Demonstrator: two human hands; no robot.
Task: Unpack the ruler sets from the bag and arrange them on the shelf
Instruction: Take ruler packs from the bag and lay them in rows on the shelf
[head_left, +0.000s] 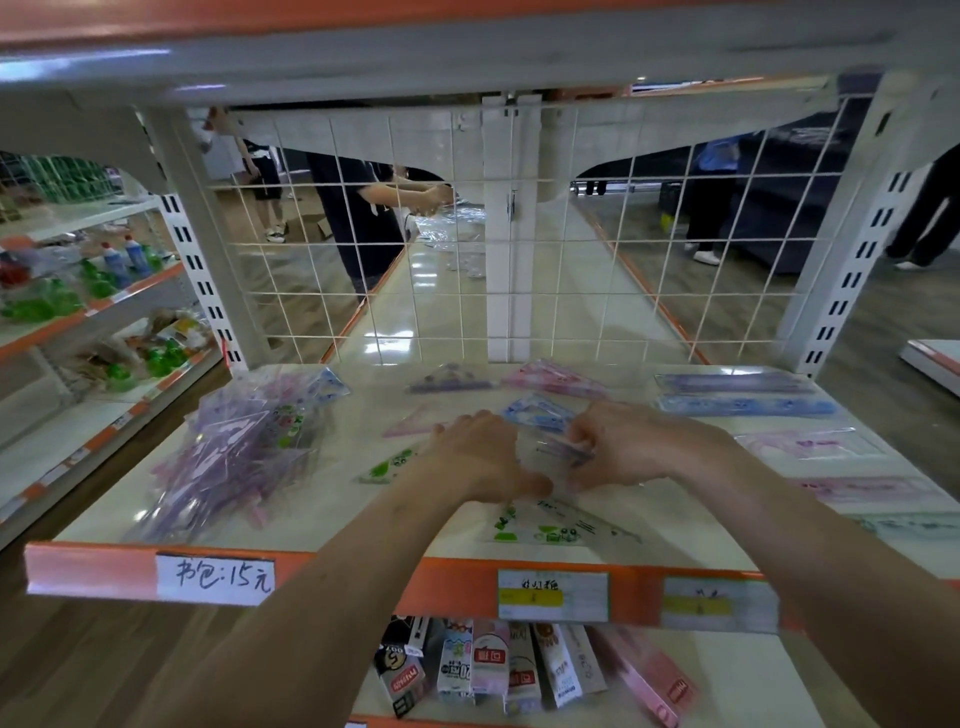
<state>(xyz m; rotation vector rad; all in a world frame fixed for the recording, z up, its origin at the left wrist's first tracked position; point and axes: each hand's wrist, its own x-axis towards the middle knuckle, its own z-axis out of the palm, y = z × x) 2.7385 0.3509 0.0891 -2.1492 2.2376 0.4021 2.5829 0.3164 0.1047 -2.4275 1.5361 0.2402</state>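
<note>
A: Nearest you, a green triangle (550, 525) lies flat by the front edge of the shelf (332, 514). Just past it, your left hand (478, 457) and right hand (623, 447) both pinch one ruler set (563, 448) in its clear sleeve.
B: And the bag (234, 452)?
A: It's on your left, and it looks well stuffed. Rulers (737, 395) are lined up far right. You've started, I'd judge, with plenty left.
</note>
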